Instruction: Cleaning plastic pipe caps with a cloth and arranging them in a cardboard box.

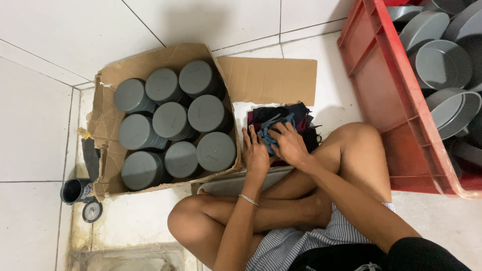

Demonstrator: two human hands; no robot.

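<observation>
Both hands press into a heap of dark cloth rags [281, 120] lying on the white tiled floor [60, 30] just past the person's crossed legs: the left hand [255, 153] lies flat and loose on the heap's near edge, while the right hand [290, 143] has its fingers curled around a blue-grey strip of cloth [271, 131]. Beside the heap, to the left, a torn cardboard box [105, 120] holds eight round grey plastic caps [170, 120], and a red plastic crate [386, 95] of grey plastic bowls [442, 65] stands to the right.
</observation>
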